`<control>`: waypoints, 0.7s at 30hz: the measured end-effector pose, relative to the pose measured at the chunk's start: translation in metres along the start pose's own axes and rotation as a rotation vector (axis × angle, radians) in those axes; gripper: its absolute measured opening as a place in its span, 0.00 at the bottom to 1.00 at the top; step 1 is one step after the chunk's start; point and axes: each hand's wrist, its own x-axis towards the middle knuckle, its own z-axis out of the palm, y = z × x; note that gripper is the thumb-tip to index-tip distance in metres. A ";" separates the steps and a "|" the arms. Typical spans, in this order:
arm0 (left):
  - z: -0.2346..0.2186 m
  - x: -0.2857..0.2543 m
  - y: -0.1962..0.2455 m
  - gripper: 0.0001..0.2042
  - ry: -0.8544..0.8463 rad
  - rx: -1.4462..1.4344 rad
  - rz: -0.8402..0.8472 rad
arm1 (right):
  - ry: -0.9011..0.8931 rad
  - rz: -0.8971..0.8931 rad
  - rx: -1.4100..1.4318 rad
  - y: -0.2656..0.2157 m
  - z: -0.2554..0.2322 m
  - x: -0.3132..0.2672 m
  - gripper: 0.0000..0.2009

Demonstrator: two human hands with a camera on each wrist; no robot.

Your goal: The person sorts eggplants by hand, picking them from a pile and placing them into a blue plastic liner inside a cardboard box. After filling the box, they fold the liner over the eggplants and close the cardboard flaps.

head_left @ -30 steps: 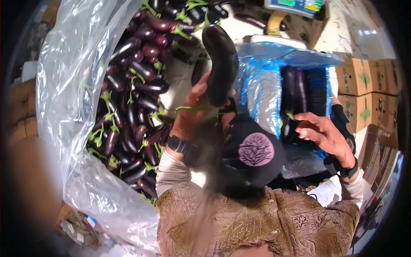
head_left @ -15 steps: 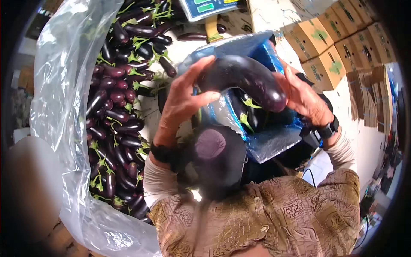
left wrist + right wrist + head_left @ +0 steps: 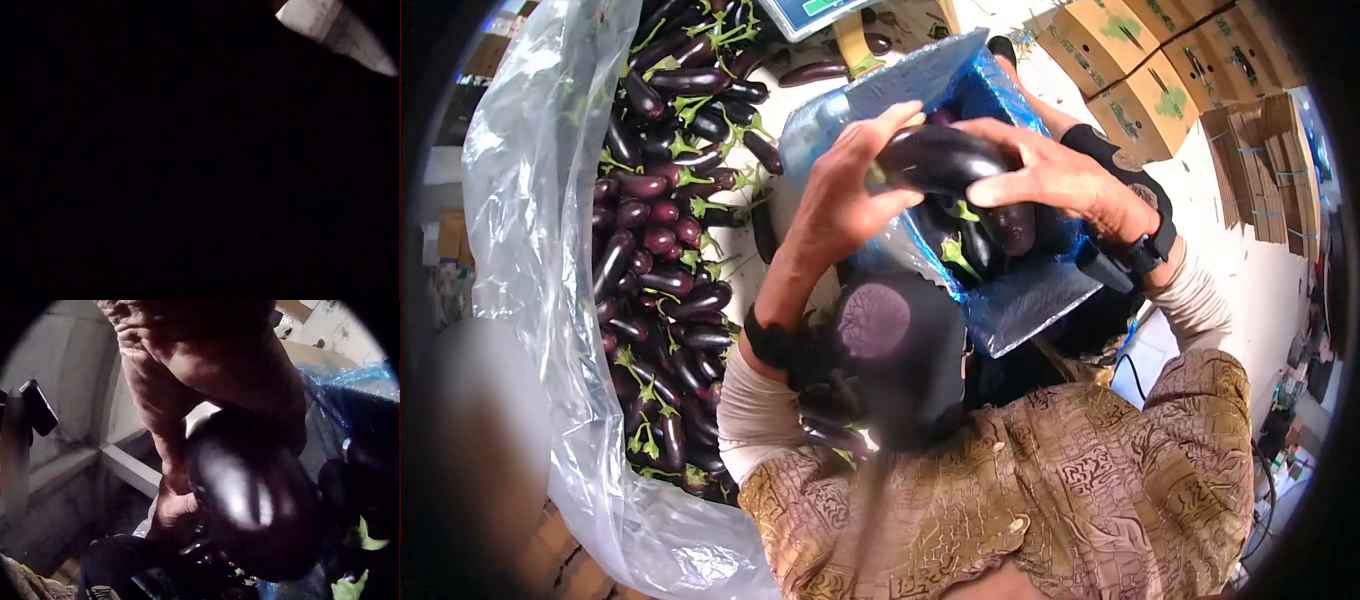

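1. Cardboard boxes (image 3: 1165,95) stand stacked at the upper right, with flattened cartons (image 3: 1265,170) in a bundle beside them and pale ground (image 3: 1260,300) below.
2. At the top edge, a scale (image 3: 805,12) with a green display is partly cut off.
3. Many loose eggplants (image 3: 665,215), dark purple with green stems, lie heaped on the left; a clear plastic sheet (image 3: 530,250) borders the heap along its outer side.
4. Near the middle sits a blue-lined container (image 3: 1040,315), its plastic spread outward at the edges; several packed eggplants (image 3: 980,245) lie inside, green caps showing.
5. Over that opening is one large, glossy eggplant (image 3: 948,160), gripped at one end by the left hand (image 3: 850,185) and at the other by the right hand (image 3: 1065,182).
6. Left wrist view: almost wholly dark.
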 end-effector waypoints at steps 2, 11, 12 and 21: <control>0.004 0.007 -0.001 0.40 -0.032 0.046 0.099 | 0.077 -0.029 -0.204 0.003 -0.004 0.007 0.35; -0.013 -0.045 -0.037 0.21 0.263 -0.432 -0.503 | 0.412 0.102 0.279 0.003 -0.031 -0.036 0.36; -0.009 -0.049 -0.041 0.21 0.258 -0.438 -0.503 | 0.396 0.040 0.148 0.013 -0.031 -0.037 0.35; 0.007 -0.065 -0.059 0.19 0.324 -0.468 -0.709 | 0.253 0.304 0.300 0.018 -0.021 -0.026 0.28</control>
